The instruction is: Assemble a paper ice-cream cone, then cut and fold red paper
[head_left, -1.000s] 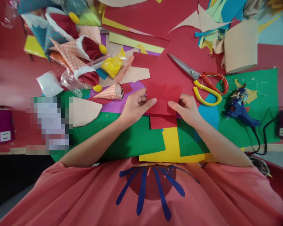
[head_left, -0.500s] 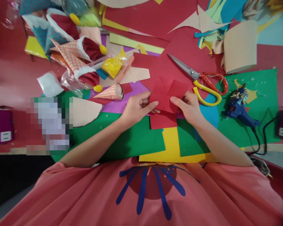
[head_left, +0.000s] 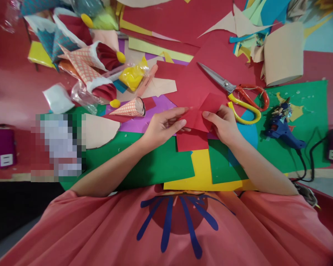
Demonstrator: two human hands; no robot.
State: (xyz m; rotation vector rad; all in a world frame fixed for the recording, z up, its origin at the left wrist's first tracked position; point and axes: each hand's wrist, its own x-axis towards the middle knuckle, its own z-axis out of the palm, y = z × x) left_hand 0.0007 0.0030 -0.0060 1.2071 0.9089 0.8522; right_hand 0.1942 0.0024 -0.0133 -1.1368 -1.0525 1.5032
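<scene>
Two hands pinch a folded red paper (head_left: 202, 113), its folds partly hidden: left hand (head_left: 162, 125) at nine o'clock, right hand (head_left: 224, 123) at three, fingers curled.

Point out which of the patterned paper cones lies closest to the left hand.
The small orange-checked paper cone lying alone on the purple sheet, just left of the left hand; the other patterned cones are piled farther up-left.
</scene>
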